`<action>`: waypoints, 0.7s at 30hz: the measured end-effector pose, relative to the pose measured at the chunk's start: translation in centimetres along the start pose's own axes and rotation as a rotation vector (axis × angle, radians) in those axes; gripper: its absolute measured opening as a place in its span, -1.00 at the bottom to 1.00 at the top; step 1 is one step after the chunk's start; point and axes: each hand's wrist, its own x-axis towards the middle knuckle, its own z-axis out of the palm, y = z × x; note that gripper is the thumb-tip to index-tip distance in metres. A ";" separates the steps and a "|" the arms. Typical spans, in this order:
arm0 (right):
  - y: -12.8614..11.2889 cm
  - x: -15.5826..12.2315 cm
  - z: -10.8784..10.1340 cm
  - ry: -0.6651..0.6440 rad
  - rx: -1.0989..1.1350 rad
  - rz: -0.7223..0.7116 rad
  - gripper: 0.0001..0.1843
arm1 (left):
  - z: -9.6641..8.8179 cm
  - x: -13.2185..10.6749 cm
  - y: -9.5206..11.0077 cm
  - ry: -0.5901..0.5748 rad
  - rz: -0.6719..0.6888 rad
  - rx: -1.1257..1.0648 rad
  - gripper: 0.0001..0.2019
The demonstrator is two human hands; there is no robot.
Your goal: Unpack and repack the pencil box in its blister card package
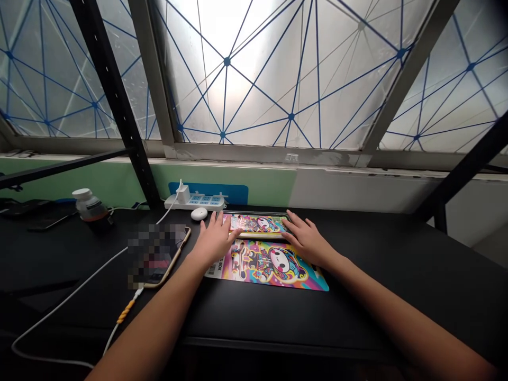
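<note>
A colourful pencil box (260, 224) with a cartoon figure on its lid lies toward the back of the black table. My left hand (216, 239) rests at its left end, fingers spread and lying flat. At the right end my right hand (307, 238) lies with its fingers stretched out over the box's edge. In front of the box is a flat printed card (270, 263) with a matching cartoon picture and a barcode at its left. Part of the card's left side is covered by my left hand.
A phone (174, 259) with a charging cable (126, 311) lies left of my left arm. Behind stand a white power strip (206, 201) and a small white round case (199, 214). A bottle (89, 205) stands farther left on the black table (377, 254). Black metal posts (115, 100) rise beside the window.
</note>
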 end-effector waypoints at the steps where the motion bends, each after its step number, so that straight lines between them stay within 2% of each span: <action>1: -0.6 -0.2 -0.4 0.032 -0.048 -0.028 -0.40 | -0.2 0.0 0.3 0.017 0.005 0.023 -0.24; 5: -3.7 -0.8 -1.6 0.147 -0.031 -0.255 -0.57 | -1.2 0.9 2.5 0.143 0.074 0.062 -0.32; 8: -6.3 -1.1 -1.4 0.094 0.057 -0.402 -0.66 | -1.3 2.7 4.4 0.080 0.108 0.000 -0.30; 10: -7.3 -1.2 -1.0 0.061 0.084 -0.429 -0.67 | -0.8 4.2 5.3 0.030 0.103 -0.012 -0.25; 13: -7.7 -1.4 -0.5 -0.001 0.114 -0.378 -0.59 | 0.5 6.1 5.9 0.011 0.090 0.006 -0.23; 17: -6.9 -1.5 -0.2 -0.092 0.119 -0.243 -0.42 | 1.8 7.0 5.0 0.014 0.067 0.040 -0.26; 21: -6.7 -1.4 0.1 -0.072 0.085 -0.104 -0.60 | 1.7 6.8 3.6 -0.005 0.071 0.056 -0.27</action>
